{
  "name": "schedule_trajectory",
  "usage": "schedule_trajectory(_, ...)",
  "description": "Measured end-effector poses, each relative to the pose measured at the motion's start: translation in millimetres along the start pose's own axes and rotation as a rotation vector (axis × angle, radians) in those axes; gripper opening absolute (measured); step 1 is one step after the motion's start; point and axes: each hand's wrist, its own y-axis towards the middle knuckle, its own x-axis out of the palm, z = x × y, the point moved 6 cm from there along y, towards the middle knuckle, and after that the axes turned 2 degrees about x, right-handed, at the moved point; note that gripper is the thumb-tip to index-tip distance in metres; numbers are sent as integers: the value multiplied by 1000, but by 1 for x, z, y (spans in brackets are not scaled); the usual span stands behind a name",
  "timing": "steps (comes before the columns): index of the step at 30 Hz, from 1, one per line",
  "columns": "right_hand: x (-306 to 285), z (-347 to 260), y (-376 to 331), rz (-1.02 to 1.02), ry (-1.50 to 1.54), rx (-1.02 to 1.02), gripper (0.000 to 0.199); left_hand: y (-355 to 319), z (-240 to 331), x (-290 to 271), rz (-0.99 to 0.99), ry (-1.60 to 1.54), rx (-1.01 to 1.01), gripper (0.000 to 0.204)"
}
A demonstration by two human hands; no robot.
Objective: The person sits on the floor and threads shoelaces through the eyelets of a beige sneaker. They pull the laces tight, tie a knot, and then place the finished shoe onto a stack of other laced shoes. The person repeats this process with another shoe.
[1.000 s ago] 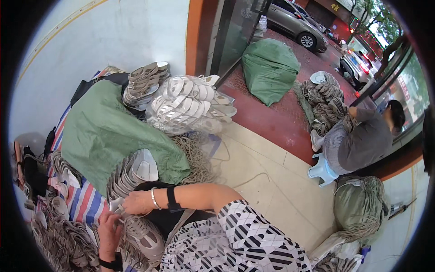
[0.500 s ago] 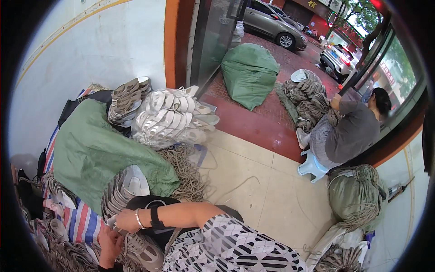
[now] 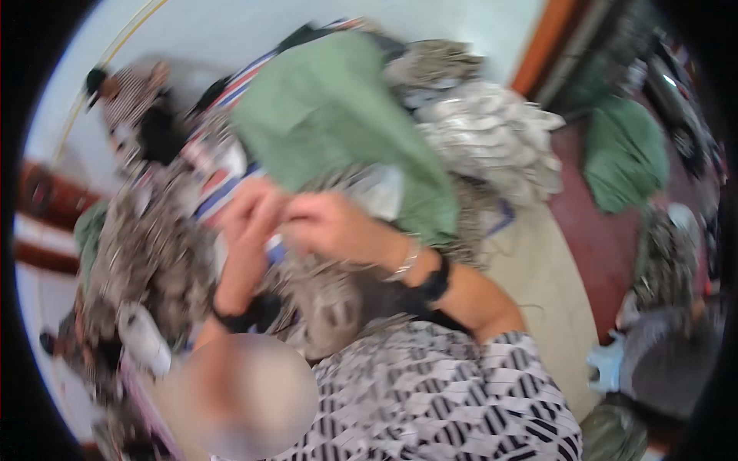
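- Head view: my bare left hand [image 3: 250, 223] and bare right hand [image 3: 327, 223] are sitting side by side, fingers curling close together; through blur, I cannot tell whether they are clamping anything.
- Grey-beige lace-up shoe [image 3: 327, 307]: is lying just below my right hand.
- Green, creased sheet [image 3: 323, 115]: is spreading beyond both hands.
- Grey-beige heap of shoe uppers [image 3: 157, 253]: is lying left of my left hand.
- White stacked shoe pieces [image 3: 492, 138]: are resting right of the sheet.

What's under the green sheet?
A striped sheet shows along the far left edge of the green sheet. Blurred grey shoe parts sit at the green one's near edge; can't tell if any are tucked beneath. Whatever its middle covers is hidden.
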Motion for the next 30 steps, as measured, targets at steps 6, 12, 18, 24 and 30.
schedule_trajectory(6,15,7,-19,-160,-62,-106,11,-42,-42,49,-498,-565,-413,21)
schedule_trajectory(12,-45,13,-31,242,42,-234,12,-55,-70,18,-322,-443,-512,27)
schedule_trajectory(18,-174,120,-86,457,991,-111,10,-79,-123,-13,13,-558,-555,29)
schedule_trajectory(24,-161,143,-89,708,-432,257,16,-93,-129,-18,190,-599,-546,27)
schedule_trajectory(30,-149,161,-84,658,-1011,100,15,-94,-131,-66,514,-720,-395,24)
